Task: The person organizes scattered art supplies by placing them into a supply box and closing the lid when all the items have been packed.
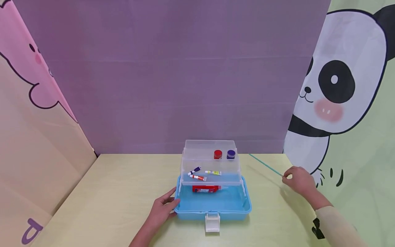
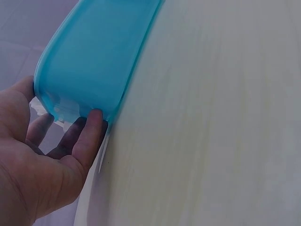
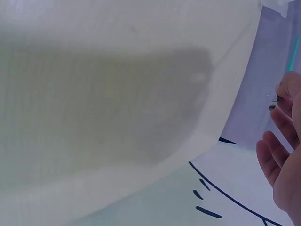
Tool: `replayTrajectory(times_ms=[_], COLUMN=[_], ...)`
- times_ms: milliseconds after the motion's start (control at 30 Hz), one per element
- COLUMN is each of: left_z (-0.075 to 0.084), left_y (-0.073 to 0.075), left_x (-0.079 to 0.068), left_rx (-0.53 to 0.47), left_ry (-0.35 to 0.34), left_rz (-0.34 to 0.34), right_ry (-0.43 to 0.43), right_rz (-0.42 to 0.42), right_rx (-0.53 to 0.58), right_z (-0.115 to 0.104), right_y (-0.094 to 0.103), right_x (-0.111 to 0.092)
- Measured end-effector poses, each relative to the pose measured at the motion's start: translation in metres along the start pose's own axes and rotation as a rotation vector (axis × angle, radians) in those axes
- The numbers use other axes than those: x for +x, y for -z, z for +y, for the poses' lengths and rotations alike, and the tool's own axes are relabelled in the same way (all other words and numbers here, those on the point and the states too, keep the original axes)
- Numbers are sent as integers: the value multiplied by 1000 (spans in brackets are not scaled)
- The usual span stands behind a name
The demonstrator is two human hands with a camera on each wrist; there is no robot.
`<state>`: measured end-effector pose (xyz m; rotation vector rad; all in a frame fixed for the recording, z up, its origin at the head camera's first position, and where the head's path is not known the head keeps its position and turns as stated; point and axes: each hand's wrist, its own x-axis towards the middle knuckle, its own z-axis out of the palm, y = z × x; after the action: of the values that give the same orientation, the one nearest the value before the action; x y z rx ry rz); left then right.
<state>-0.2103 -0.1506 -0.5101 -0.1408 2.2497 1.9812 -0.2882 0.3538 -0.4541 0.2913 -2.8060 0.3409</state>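
A light-blue plastic storage box (image 1: 213, 202) stands open on the table, its clear tiered trays (image 1: 213, 164) raised at the back. My left hand (image 1: 162, 207) holds the box's left end, thumb at the rim and fingers along the outer wall; the left wrist view shows the fingers (image 2: 89, 136) against that end. Out to the right, my right hand (image 1: 299, 180) pinches a thin teal paintbrush (image 1: 265, 164) between thumb and fingertips, above the table. Its metal-and-dark tip (image 3: 273, 106) pokes out beside the fingers, while the handle points away toward the back.
A red-lidded jar (image 1: 217, 154) and a purple-lidded jar (image 1: 230, 154) sit in the upper tray. Lower down lie purple (image 1: 194, 171), yellow (image 1: 213, 173) and red (image 1: 198, 177) paint tubes. A red bottle (image 1: 205, 189) lies in the base. A white latch (image 1: 212, 223) hangs in front.
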Motion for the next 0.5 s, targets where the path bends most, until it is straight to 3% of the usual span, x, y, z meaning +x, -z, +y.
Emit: replayTrajectory(times_ms=[233, 500], left_z=[-1, -3], left_y=[0, 0], left_x=[0, 1], left_rx=[-9, -9], left_ry=[-6, 1], left_rz=[-6, 0], right_ry=[76, 97], right_rz=[47, 71], right_rx=[-33, -41], right_z=[-5, -18], right_y=[12, 27], right_x=[13, 33])
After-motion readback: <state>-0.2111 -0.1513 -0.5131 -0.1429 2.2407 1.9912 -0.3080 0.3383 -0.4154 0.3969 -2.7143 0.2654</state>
